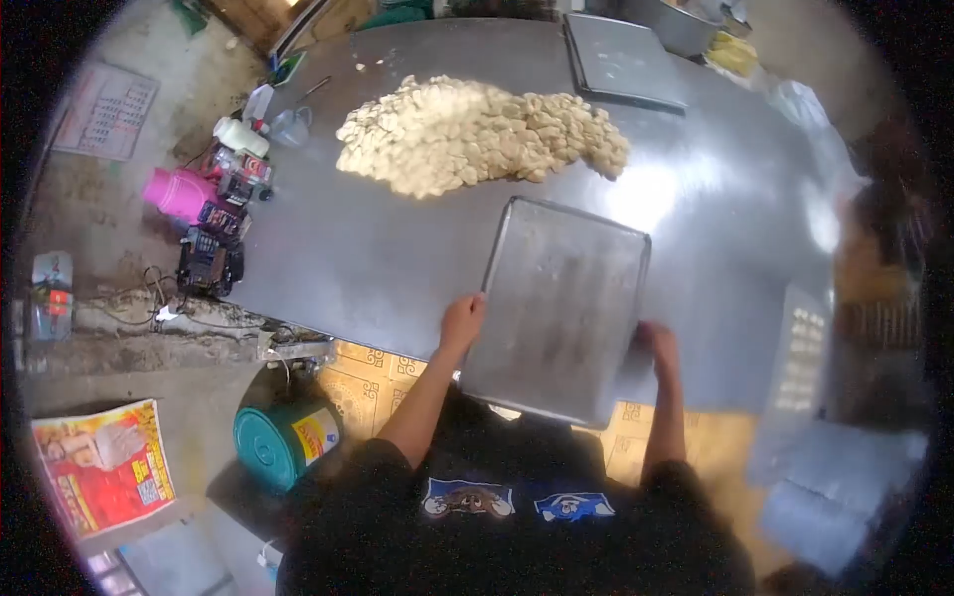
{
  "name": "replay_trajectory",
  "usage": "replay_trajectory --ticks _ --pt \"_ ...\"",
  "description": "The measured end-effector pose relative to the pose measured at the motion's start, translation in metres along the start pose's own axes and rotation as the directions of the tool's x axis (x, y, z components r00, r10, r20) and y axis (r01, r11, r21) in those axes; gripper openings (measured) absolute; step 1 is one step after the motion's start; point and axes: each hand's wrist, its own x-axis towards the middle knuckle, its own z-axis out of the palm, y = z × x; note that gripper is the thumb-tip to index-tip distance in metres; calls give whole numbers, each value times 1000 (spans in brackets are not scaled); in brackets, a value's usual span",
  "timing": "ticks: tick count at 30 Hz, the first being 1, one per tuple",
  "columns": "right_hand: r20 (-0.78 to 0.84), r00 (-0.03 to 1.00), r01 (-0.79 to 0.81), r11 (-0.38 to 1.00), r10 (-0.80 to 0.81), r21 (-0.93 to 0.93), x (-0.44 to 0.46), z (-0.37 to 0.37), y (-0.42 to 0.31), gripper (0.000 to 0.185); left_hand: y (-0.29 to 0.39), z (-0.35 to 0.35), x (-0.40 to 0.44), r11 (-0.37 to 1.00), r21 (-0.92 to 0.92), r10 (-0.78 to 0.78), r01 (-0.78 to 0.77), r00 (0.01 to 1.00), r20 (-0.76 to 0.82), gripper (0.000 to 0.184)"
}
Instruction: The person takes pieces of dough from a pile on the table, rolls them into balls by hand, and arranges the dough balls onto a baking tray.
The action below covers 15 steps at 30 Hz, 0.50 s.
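Observation:
A rectangular metal baking tray [561, 308], its surface bare and streaked, is in front of my body over the near edge of the table. My left hand [463, 323] is closed on the tray's left rim. At the right rim is my right hand [656, 343], somewhat blurred, its fingers closed at the edge and partly hidden by it. Beyond the tray lies a wide heap of small pale dough pieces [467, 139], apart from both hands.
The metal table [328, 248] carries another tray [626, 60] at the back right. A large metal pot [686, 25] stands behind it. Card terminals [211, 260] and a pink container [179, 194] sit along the left edge. A teal lidded bucket [270, 447] is on the floor.

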Motion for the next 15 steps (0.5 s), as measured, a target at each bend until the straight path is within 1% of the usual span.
replay_trajectory --ticks 2,3,5,6,8,9,10,12,14,15 --pt "168 972 -187 973 163 135 2 -3 -22 33 3 -5 -6 993 76 96 -93 995 -34 37" --pt "177 972 -181 974 156 135 1 -5 -35 33 6 -8 -7 993 78 90 -86 995 -44 37" --pt "189 977 -146 955 98 260 -6 -6 -56 31 19 -17 -9 997 73 -14 13 1000 10 39" --pt "190 978 -141 955 92 260 -5 -5 -54 31 19 -18 -4 997 72 -12 12 1000 5 39" --pt "168 973 -201 932 156 302 -6 4 -46 29 15 -28 16 996 86 -24 22 999 27 38" --pt "155 975 -200 930 158 310 -9 7 -41 29 11 -29 34 998 39 47 -45 997 -55 36" --pt "116 975 -218 934 192 283 -11 6 -35 29 11 -31 59 993 -9 115 -117 984 -139 35" --pt "52 974 -227 939 222 259 -24 4 -29 28 34 -47 118 975 29 222 -220 957 -186 31" --pt "-164 951 -231 954 263 190 -46 1 -25 25 71 -61 179 963 91 268 -253 937 -224 31" --pt "-213 954 -164 960 213 226 -63 2 -31 24 82 -63 211 947 89 323 -310 910 -262 29"
